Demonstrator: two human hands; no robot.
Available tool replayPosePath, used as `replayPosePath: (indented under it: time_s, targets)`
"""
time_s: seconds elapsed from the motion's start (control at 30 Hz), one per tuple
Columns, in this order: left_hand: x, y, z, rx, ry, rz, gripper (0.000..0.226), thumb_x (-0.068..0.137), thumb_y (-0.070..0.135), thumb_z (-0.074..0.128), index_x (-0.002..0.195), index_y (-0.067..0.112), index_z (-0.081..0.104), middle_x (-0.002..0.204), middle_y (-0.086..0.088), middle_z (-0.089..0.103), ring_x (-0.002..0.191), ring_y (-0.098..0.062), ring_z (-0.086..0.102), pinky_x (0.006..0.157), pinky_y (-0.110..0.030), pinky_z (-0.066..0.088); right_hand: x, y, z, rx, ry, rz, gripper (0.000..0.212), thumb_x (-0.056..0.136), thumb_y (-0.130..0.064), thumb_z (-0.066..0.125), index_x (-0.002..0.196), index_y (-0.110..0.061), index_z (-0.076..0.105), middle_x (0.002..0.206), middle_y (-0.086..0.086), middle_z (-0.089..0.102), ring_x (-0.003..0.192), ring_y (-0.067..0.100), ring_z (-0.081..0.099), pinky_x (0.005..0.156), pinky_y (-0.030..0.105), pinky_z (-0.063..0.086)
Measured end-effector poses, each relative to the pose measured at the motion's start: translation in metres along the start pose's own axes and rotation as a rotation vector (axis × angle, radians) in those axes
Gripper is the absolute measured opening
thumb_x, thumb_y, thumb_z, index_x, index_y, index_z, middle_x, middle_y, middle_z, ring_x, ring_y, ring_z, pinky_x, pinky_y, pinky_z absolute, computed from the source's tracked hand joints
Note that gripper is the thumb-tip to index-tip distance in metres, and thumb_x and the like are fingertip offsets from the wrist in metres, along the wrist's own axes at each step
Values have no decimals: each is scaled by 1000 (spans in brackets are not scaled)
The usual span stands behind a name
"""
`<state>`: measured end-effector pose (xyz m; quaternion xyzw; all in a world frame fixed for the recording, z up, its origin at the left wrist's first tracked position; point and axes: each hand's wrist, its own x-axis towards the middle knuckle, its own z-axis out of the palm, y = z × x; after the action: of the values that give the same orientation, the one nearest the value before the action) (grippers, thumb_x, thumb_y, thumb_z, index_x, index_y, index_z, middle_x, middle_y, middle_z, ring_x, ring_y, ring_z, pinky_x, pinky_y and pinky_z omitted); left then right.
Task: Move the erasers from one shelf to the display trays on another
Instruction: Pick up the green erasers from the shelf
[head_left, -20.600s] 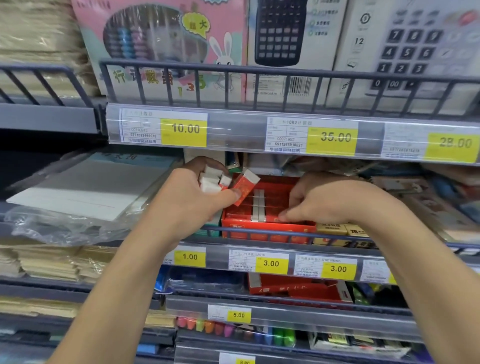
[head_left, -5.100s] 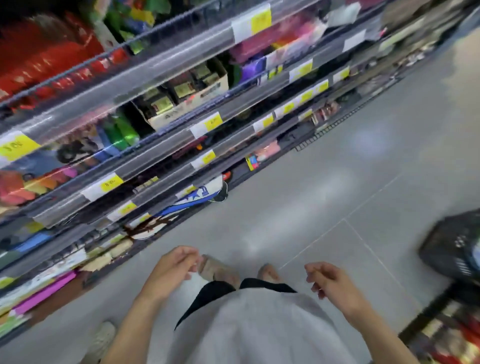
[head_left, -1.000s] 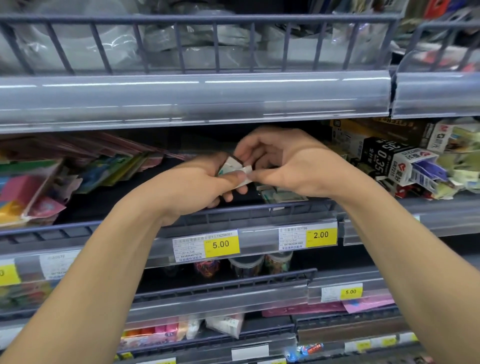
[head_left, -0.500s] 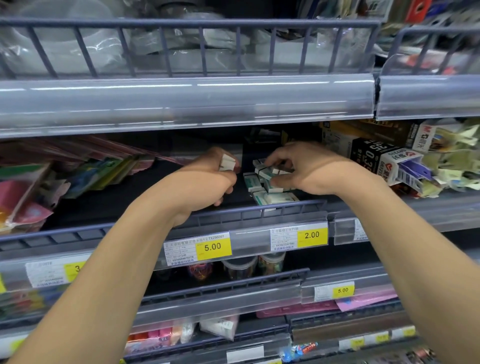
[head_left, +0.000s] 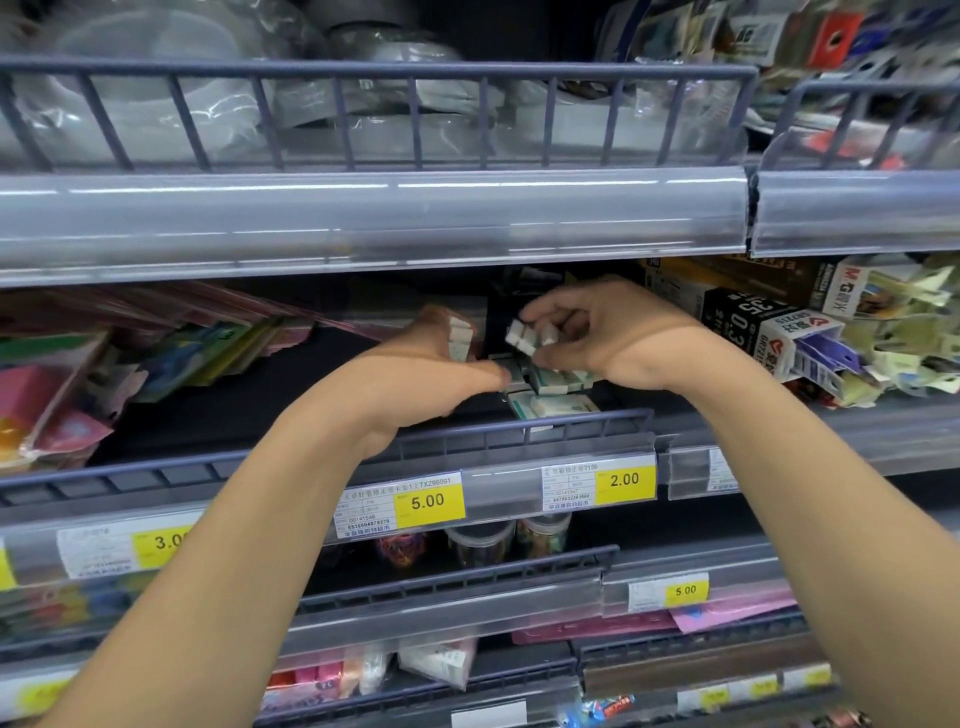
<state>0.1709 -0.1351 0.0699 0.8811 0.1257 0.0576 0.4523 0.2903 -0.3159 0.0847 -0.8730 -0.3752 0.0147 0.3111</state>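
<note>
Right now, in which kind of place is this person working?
Most likely a stationery shop aisle: grey metal shelves carry yellow price labels, and small white erasers lie stacked beside boxed pencil leads.

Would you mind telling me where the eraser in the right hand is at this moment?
The eraser is pinched in the right hand at centre of the head view, just above the erasers on the shelf, right of the left hand.

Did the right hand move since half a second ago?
Yes. The right hand lifted off the erasers on the shelf, pinching one.
</note>
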Motion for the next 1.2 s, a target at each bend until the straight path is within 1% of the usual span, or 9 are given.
replayPosePath:
  time_s: [0.1, 0.2, 0.4, 0.57, 0.7, 0.83, 0.93, 1.07, 1.2]
  targets:
    - [-1, -2, 0, 16, -9, 38, 88, 70, 50, 87, 140, 25, 40, 121, 6, 62, 106, -11, 62, 84, -29, 52, -10, -9, 6, 511, 76, -35, 40, 80, -12, 83, 116, -27, 71, 98, -3, 73, 75, 9, 69, 67, 18, 56]
    - [0, 1, 4, -11, -26, 121, 86, 69, 51, 88, 134, 21, 42, 121, 12, 64, 109, -3, 62, 90, -26, 53, -13, -23, 17, 775, 85, -40, 35, 79, -1, 82, 107, -17, 70, 95, 7, 73, 74, 17, 73, 66, 26, 59]
    - [5, 8, 17, 124, 146, 207, 58, 79, 50, 82, 114, 28, 41, 94, 14, 61, 80, 3, 56, 52, -6, 41, -11, -35, 31, 683, 99, 48, 30, 70, -6, 88, 91, -14, 69, 79, 0, 73, 75, 14, 69, 76, 35, 58]
    - [10, 3, 11, -4, 36, 174, 36, 86, 49, 77, 109, 28, 59, 84, 8, 65, 58, -8, 56, 57, -26, 44, -15, -31, 12, 772, -100, 67, 20, 82, -16, 82, 99, -9, 75, 98, 10, 78, 95, 21, 75, 87, 31, 59]
    - [11, -5, 4, -111, 101, 151, 22, 88, 40, 77, 99, 32, 59, 76, 8, 63, 43, -9, 51, 55, -27, 46, -9, -18, -9, 266, 45, 180, 16, 86, -34, 77, 100, -27, 74, 96, 1, 77, 72, 9, 72, 65, 19, 55]
    - [12, -4, 2, -174, 97, 128, 23, 88, 32, 79, 101, 24, 62, 76, 5, 63, 48, -14, 51, 59, -29, 46, -2, -13, -3, -327, -166, 228, 54, 84, -55, 71, 131, -29, 62, 127, -8, 64, 106, 15, 61, 86, 25, 48]
    - [9, -3, 3, -239, 71, 107, 20, 92, 29, 75, 102, 19, 61, 81, -1, 62, 62, -18, 55, 60, -29, 48, 1, -16, 8, -367, -219, 205, 53, 88, -48, 70, 135, -26, 60, 134, -3, 60, 113, 20, 59, 93, 28, 49]
    - [7, -2, 4, -371, 40, 96, 8, 97, 24, 71, 95, 20, 64, 91, -6, 67, 77, -13, 63, 55, -22, 53, 5, -20, 15, -332, -211, 164, 37, 87, -27, 68, 124, -25, 68, 118, -3, 67, 98, 19, 63, 76, 25, 49]
    - [7, -3, 5, -513, 23, 83, 10, 98, 25, 69, 99, 15, 69, 108, -10, 73, 86, -13, 73, 61, -28, 60, 2, -16, 15, -79, 1, 126, 38, 77, -25, 73, 115, -32, 67, 99, -13, 69, 88, 11, 66, 71, 23, 51]
